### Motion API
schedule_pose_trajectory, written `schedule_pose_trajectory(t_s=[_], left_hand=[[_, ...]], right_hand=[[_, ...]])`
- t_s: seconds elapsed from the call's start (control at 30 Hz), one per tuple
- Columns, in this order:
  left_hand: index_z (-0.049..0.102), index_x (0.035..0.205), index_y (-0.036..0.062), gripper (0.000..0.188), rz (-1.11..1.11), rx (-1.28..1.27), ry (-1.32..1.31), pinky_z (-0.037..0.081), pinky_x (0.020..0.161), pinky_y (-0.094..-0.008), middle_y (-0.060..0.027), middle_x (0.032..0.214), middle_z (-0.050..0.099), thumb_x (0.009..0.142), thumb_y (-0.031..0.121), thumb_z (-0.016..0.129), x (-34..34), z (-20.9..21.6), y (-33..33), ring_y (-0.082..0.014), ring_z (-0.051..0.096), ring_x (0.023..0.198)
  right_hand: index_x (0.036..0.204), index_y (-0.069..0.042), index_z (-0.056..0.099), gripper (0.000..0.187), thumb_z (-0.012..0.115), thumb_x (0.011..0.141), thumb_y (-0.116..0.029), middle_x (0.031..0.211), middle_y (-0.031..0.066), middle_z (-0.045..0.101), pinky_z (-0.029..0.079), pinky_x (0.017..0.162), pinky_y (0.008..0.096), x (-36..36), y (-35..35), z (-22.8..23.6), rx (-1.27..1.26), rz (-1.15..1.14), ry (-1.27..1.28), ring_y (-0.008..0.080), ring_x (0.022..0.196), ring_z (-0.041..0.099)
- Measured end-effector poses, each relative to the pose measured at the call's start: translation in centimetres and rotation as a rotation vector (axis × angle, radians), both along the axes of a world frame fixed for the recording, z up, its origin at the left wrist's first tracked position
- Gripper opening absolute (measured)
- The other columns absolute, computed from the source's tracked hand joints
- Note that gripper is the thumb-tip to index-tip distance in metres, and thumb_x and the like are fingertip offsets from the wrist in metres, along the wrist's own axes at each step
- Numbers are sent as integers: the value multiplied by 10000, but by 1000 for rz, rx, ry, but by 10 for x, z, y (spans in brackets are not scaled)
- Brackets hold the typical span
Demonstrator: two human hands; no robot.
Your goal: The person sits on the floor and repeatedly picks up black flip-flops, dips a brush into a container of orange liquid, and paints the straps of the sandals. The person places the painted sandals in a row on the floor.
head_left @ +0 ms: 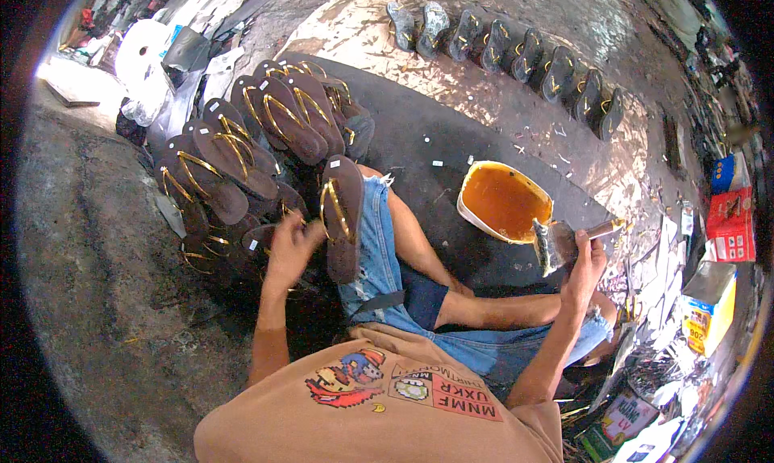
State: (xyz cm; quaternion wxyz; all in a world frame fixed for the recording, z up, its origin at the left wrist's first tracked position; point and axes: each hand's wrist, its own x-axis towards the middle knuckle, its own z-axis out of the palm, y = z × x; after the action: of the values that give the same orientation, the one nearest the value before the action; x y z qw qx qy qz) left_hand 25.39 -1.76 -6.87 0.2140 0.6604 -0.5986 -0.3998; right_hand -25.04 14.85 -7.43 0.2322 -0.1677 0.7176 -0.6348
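Observation:
My right hand [587, 267] is closed around a wide flat brush [555, 245], its bristle end by the near right rim of a white tub [476, 213] of amber-brown, glue-like liquid. A dark brown flip-flop [343, 190] with gold straps and a small white sticker lies on my left thigh. Just left of it is my left hand [292, 253], fingers bent and apart, near the sandal's edge; whether they touch it I cannot tell. Beyond and beside that hand, a heap of similar flip-flops [214, 185] overlaps, some partly hidden.
The tub stands on a dark mat [435, 140]. Along its far side runs a row of dark sandals [493, 47]. Scraps, a red box [731, 221] and a yellow-and-white box [709, 310] lie to the right. White plastic bags [171, 100] are at the far left.

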Motion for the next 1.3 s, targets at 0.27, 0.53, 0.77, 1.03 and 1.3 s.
schedule_pose_trajectory(t_s=[0.27,0.53,0.77,1.03,1.3], left_hand=[[614,1226,-40,441,67,275,541,459,918,-322,-69,1096,683,956,293,717,-44,-12,-96,-158,600,1046],[621,1191,-35,300,-36,220,518,514,867,-309,-89,1076,697,966,149,698,-81,17,-87,-142,646,956],[633,1180,6,322,-83,-551,-120,437,966,-416,-145,1069,627,937,207,698,-86,31,9,-285,592,980],[546,1412,50,568,-380,-532,-503,248,1188,-529,-138,1559,419,874,138,705,-98,9,66,-414,339,1434],[566,1251,31,507,-125,-653,-114,288,1159,-544,-192,1393,395,808,71,810,-87,1,77,-405,317,1401]], right_hand=[[1176,52,661,309,628,983,-188,1098,70,677,495,865,316,6,-7,6,-141,14,-210,156,965,614],[1100,62,687,361,657,963,-270,995,108,718,525,765,376,-15,-13,1,52,-45,31,206,867,659],[960,79,719,361,705,891,-275,867,150,735,528,767,368,15,24,30,401,213,31,195,816,664],[1087,-134,649,188,690,979,-282,896,6,718,524,491,244,7,-20,99,-431,-130,-807,103,667,673],[1092,-80,650,220,656,997,-279,835,72,688,492,452,198,-5,-27,76,-454,-65,-924,129,620,615]])
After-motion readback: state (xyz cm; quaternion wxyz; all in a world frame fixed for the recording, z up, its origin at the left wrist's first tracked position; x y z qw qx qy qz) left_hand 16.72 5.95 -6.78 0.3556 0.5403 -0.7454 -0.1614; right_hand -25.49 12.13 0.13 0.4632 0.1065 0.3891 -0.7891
